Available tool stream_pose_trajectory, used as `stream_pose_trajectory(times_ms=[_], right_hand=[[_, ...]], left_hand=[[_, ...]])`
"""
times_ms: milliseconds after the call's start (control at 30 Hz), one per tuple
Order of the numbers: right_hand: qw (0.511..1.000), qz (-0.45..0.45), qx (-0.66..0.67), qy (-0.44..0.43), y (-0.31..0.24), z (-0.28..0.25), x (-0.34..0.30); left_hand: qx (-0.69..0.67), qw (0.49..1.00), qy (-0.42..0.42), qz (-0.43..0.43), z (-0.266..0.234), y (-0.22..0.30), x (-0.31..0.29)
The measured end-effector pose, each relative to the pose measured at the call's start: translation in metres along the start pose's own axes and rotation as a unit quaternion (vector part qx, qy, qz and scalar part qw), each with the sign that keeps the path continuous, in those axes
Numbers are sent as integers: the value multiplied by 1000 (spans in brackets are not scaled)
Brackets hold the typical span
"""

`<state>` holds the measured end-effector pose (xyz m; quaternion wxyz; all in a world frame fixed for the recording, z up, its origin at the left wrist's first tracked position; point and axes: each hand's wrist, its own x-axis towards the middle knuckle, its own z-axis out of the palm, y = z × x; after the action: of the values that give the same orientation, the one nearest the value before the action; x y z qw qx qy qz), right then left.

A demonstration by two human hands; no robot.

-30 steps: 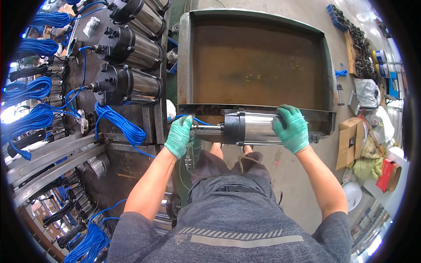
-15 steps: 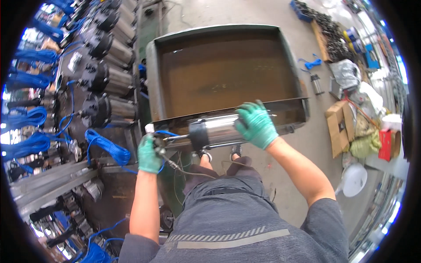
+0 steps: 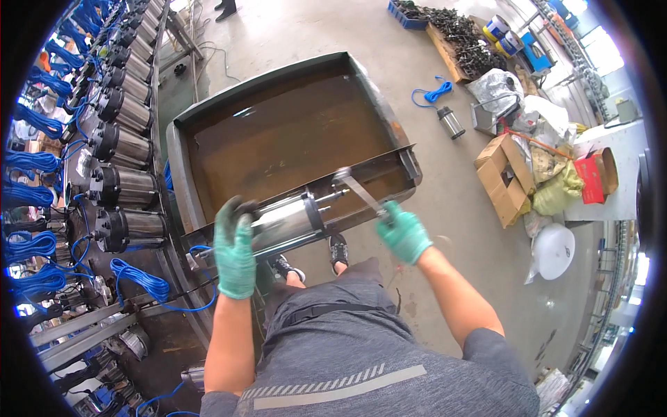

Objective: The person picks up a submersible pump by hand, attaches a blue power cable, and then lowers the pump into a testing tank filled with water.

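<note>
A shiny steel pump cylinder (image 3: 285,221) with dark end caps lies across the near edge of a water-filled metal tank (image 3: 182,167). Green-gloved, my left hand (image 3: 235,254) is curled round the cylinder's left end, with darkened fingertips and part of that end hidden. My right hand (image 3: 404,235), in a matching glove, is closed round the handle of a silver wrench (image 3: 363,192). The wrench's head is beside the rods sticking out of the cylinder's right end; whether it touches them I cannot tell. Blue cable (image 3: 201,249) loops left of my left hand.
Rows of similar steel pumps (image 3: 128,185) with coiled blue cables (image 3: 142,279) line the left bench. To the right on the floor are a small steel pump (image 3: 451,123), an opened cardboard box (image 3: 501,177), sacks (image 3: 559,184) and a wooden crate of dark parts (image 3: 448,52).
My right hand has left the cylinder's surface and now holds a wrench at its right end. The cylinder's dark cap now faces right; the view has turned. A hose near my left hand is gone from sight.
</note>
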<state>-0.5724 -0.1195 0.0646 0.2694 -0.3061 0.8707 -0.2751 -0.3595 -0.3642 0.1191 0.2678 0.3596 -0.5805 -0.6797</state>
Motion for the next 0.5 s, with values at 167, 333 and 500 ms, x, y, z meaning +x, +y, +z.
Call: stream_pose_trajectory(times_ms=[167,333,500], right_hand=[[986,154,-30,62,135,-46,18],[978,193,-24,70,174,-27,66],[971,69,-101,208,169,-4,66]], left_hand=[[56,985,166,-1,-79,-46,-17],[59,959,265,-85,-142,-87,-55],[87,928,324,-164,-187,-125,-90]])
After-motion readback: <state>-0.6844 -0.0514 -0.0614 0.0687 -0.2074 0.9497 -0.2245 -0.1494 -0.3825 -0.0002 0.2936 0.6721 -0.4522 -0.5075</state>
